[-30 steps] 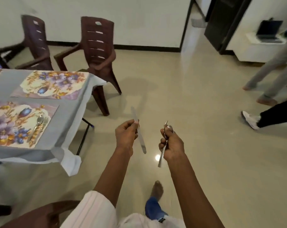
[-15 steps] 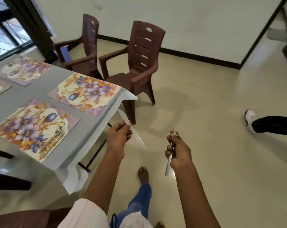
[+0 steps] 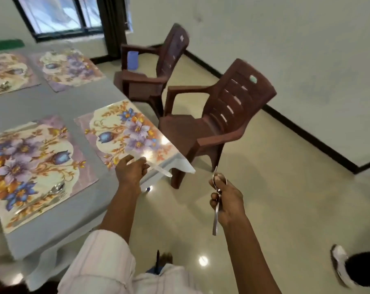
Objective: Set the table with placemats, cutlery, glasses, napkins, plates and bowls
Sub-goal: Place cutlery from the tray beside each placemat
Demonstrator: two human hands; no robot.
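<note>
My left hand grips a table knife over the near corner of a bare floral placemat, the blade pointing right past the table edge. Held upright in my right hand, off the table above the floor, are a spoon and fork. The grey-clothed table carries several floral placemats. On the nearest left placemat lies a spoon and fork set. A far left placemat has cutlery too, blurred.
Two brown plastic chairs stand by the table's right side, one near, one farther back. Another person's white shoe and dark trouser leg are at the lower right. A window and a white wall lie behind. Glossy beige floor spreads right.
I have stepped toward the table and turned left. My left hand with the knife now hangs over the placemat's corner; earlier it was off the table. My right hand still holds the cutlery.
</note>
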